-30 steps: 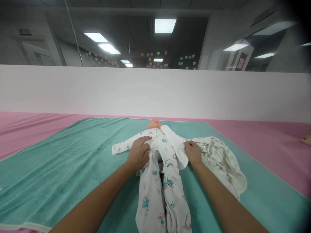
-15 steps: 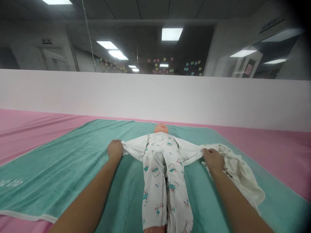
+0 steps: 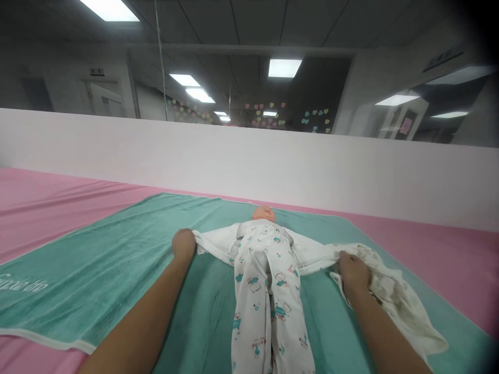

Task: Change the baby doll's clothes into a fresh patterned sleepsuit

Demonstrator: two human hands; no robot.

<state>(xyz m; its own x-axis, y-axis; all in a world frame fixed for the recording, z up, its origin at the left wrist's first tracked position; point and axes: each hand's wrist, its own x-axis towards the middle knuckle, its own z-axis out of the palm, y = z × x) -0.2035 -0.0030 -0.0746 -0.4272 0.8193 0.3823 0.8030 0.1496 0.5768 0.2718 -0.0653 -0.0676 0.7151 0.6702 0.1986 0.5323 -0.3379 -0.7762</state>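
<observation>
A baby doll [image 3: 264, 213] lies on its back on a green towel [image 3: 117, 244], its head toward the wall. It wears a white romper [image 3: 268, 291] printed with small teal and red figures, over or with plain white sleeves. My left hand [image 3: 184, 244] is closed on the end of the sleeve [image 3: 220, 240] on the left. My right hand [image 3: 354, 272] grips the end of the sleeve [image 3: 315, 252] on the right. Both sleeves are stretched out sideways. Beside and under my right hand lies a crumpled cream cloth [image 3: 405, 306]. The doll's hands are hidden.
Pink sheeting [image 3: 58, 200] spreads under the towel and shows at both sides. A low white wall [image 3: 234, 161] runs along the back. Above it a dark glass or mirror surface [image 3: 230, 78] shows ceiling lights and heart-shaped stickers.
The view has tilted and shifted slightly. My right hand has moved a little outward to the right, with the sleeve and cream cloth. My left hand keeps its hold.
</observation>
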